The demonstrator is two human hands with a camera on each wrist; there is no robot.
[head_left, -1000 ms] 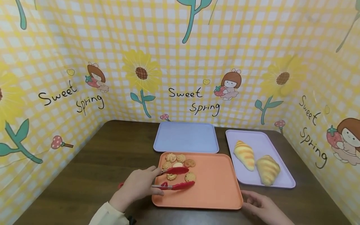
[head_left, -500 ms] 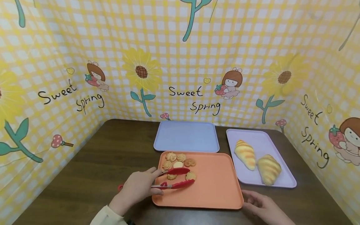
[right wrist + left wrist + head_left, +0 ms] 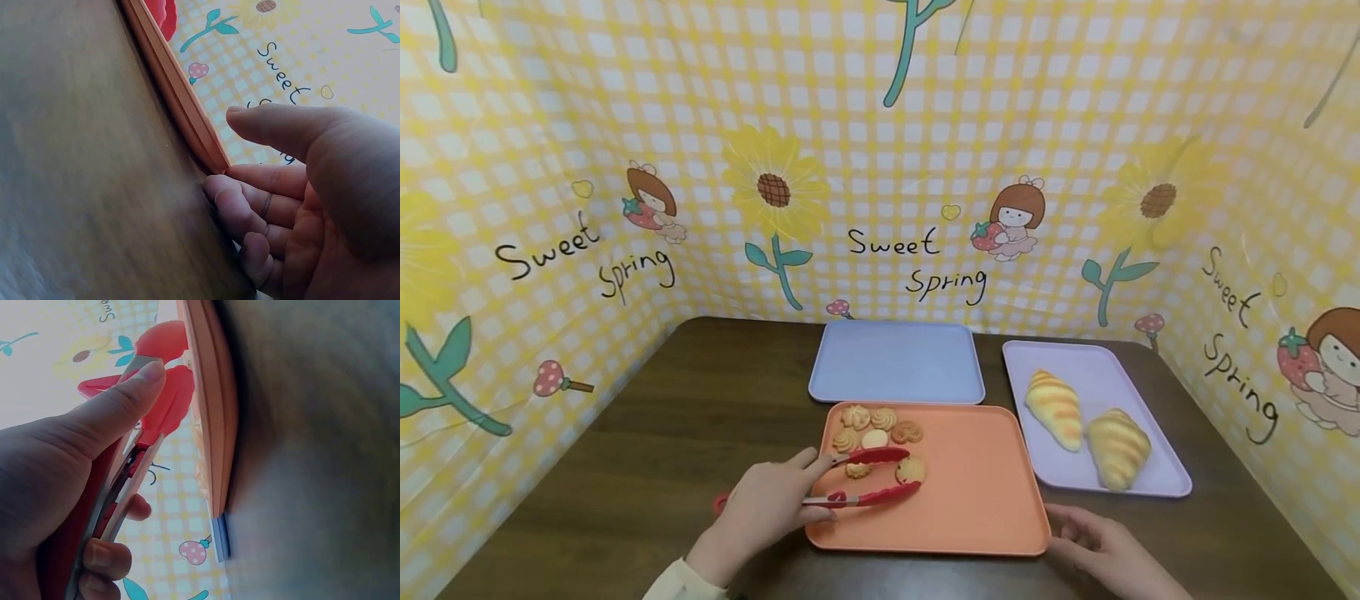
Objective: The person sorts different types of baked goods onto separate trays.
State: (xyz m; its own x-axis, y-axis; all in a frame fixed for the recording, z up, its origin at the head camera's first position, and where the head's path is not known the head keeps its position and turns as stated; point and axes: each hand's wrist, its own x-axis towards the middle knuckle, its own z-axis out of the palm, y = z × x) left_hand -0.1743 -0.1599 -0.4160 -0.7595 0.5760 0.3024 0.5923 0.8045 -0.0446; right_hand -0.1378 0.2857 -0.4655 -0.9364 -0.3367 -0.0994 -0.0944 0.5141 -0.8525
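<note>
From the head camera, three trays sit on the brown table (image 3: 647, 433): an orange tray (image 3: 977, 500) nearest, a blue tray (image 3: 895, 362) behind it with nothing on it, and a lilac tray (image 3: 1105, 367) to the right carrying two striped bread rolls (image 3: 1054, 408). The orange tray holds six cookies (image 3: 880, 429) clustered in its far left corner. The left hand (image 3: 767, 504) grips one pair of red tongs (image 3: 868, 477), whose tips sit spread on either side of the nearest cookies. The right hand (image 3: 1101, 546) rests on the table at the orange tray's near right corner, fingers loose. The left wrist camera shows thumb and fingers (image 3: 106, 556) curled round the tong arms beside the tray's edge (image 3: 212, 412). The right wrist camera shows relaxed fingers (image 3: 262, 206) touching the tray's corner (image 3: 215, 164), holding nothing.
</note>
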